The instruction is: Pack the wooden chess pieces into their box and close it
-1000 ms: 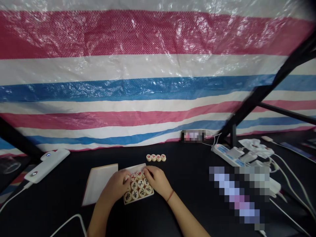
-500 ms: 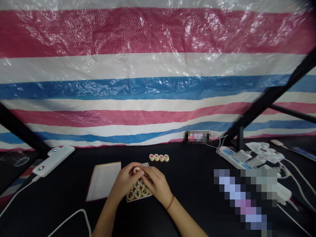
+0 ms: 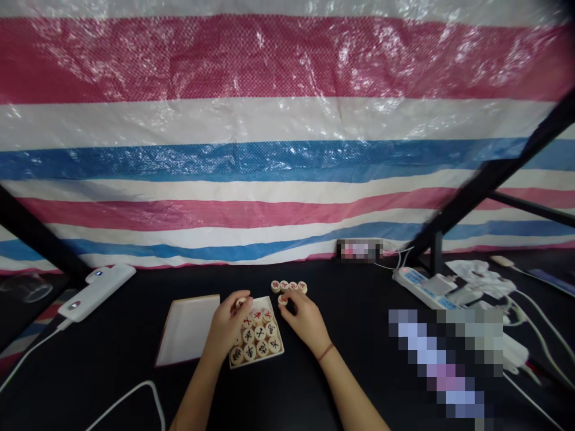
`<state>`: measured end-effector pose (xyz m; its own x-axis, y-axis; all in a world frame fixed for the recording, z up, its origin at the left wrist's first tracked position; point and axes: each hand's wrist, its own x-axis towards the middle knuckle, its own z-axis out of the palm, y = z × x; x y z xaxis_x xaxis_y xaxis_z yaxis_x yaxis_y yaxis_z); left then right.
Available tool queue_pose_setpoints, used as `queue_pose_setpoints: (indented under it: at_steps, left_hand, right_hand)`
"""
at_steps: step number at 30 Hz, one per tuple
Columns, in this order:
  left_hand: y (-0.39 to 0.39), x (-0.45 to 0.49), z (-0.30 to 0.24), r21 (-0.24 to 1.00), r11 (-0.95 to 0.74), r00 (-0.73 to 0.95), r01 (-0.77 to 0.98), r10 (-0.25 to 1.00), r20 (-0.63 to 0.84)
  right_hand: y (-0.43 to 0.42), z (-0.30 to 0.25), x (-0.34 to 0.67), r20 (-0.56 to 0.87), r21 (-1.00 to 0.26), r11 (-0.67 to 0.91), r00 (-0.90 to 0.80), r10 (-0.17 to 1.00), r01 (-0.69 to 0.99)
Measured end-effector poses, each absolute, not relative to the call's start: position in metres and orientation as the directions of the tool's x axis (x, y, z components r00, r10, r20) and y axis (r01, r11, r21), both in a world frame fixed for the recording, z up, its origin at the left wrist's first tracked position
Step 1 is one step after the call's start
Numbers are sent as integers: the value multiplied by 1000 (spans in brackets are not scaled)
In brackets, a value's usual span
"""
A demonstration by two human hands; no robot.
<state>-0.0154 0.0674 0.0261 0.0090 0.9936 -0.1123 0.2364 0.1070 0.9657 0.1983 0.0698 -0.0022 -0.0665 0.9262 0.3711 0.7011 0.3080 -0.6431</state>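
Observation:
A small white tray [image 3: 280, 356] on the black table holds several round wooden chess pieces [image 3: 259, 333] with red and black characters. My left hand [image 3: 230, 326] rests at the tray's left side and pinches one piece [image 3: 241, 301] at its fingertips. My right hand [image 3: 303, 317] is just right of the tray's far corner, with its fingers closed on another piece [image 3: 282, 300]. A short row of red-marked pieces [image 3: 289, 287] lies on the table just beyond my right hand.
A flat white lid [image 3: 189, 328] lies left of the tray. A white power bank [image 3: 96, 291] with a cable sits at the far left. A power strip [image 3: 426, 285] with plugs and cables fills the right side. A striped tarp [image 3: 269, 149] hangs behind the table.
Both hands were together over the tray. My right hand has moved right and away toward the row with a piece, and my left hand has drawn back to the tray's left edge holding one.

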Motion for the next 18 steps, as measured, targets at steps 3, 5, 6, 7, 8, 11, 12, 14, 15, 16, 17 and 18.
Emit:
queue_pose_setpoints:
  at_steps: [3,5,6,7,8,11,12,14,15,16,17,18]
  left_hand:
    - [68,-15,22,986,82,3,146,997,-83]
    - [67,-12,23,985,86,18,149,996,-90]
    - [65,-10,24,982,94,33,162,994,-100]
    - [64,-7,26,980,96,57,175,993,-107]
    - [61,-5,28,978,87,89,190,990,-105]
    - [56,3,32,965,5,185,261,981,-56]
    - [55,4,32,956,-17,212,293,976,-48]
    - [54,6,31,923,-62,226,380,974,-28]
    - [55,6,30,890,-99,209,444,978,4]
    - [55,5,30,840,-143,181,523,982,54]
    - [56,4,30,771,-181,147,611,982,115]
    - [56,3,30,687,-197,111,699,979,169]
  right_hand:
    - [69,-3,197,348,-652,309,-88,933,692]
    - [65,3,192,397,-673,364,-100,912,644]
    - [61,7,188,426,-681,409,-126,896,608]
    - [58,10,183,455,-682,463,-167,875,566]
    - [55,13,178,484,-677,518,-215,849,523]
    - [48,18,167,560,-651,630,-291,776,424]
    - [47,17,165,567,-656,634,-287,772,410]
    - [49,14,167,548,-689,589,-228,805,423]
    - [52,12,170,524,-709,542,-178,833,451]
    - [55,9,174,498,-725,486,-116,860,489]
    - [58,6,179,474,-732,426,-51,879,532]
    - [62,2,184,456,-731,371,5,890,573]
